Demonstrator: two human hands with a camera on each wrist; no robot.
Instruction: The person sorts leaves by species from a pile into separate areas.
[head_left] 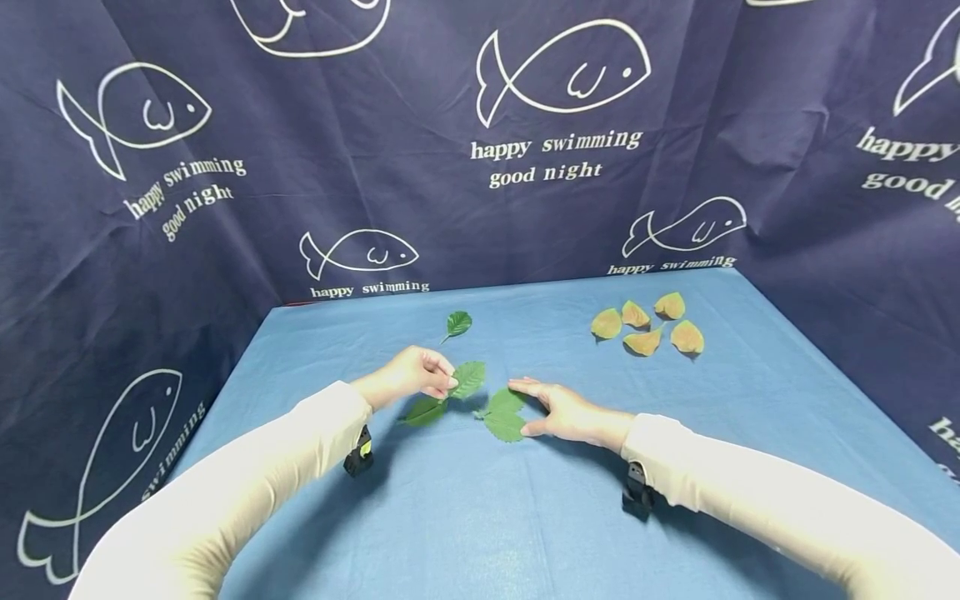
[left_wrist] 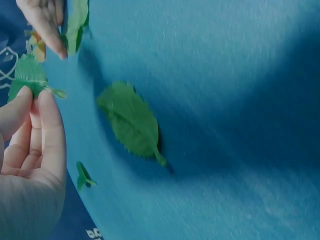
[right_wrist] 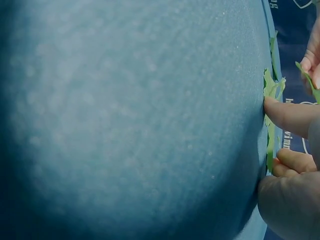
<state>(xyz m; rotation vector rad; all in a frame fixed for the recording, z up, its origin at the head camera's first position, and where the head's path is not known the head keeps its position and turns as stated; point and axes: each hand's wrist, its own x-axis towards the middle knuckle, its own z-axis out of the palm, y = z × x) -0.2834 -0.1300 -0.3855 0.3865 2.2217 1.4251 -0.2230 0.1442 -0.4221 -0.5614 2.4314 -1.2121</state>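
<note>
Between thumb and fingertips my left hand pinches a serrated green leaf, held above the cloth; the left wrist view shows the same leaf near its stem. Below that hand another green leaf lies flat, its stem seen in the left wrist view. My right hand rests beside two overlapping green leaves, an upper leaf and a lower leaf. Its thumb and fingers are spread and touch their right edges. In the right wrist view, a fingertip presses on a leaf.
A darker green leaf lies farther back on the blue cloth-covered table. Several yellow-brown leaves, among them one curled leaf, sit together at the back right. A navy fish-print curtain hangs behind the table and along its sides.
</note>
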